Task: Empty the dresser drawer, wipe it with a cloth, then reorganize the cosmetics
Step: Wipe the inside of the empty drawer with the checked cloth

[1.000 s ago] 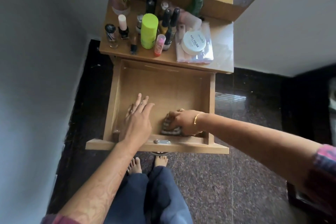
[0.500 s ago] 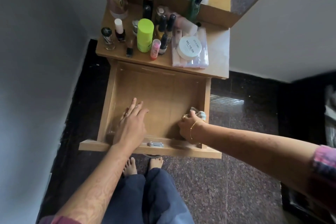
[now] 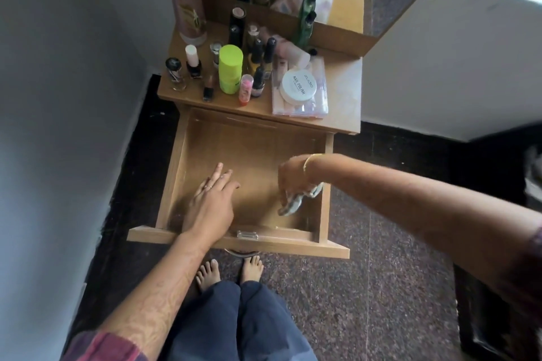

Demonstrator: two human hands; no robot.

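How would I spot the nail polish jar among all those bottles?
Find the dresser top behind the open drawer. Right of the bottle cluster lies a clear pouch, and the jar sits on it. It is the only low, round white tub, lettered "NAIL POLISH".

"ZUDIO NAIL POLISH" on white jar (image 3: 299, 86)

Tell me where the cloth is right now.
In the head view, the cloth hangs from the right hand inside the open drawer, near its right wall.
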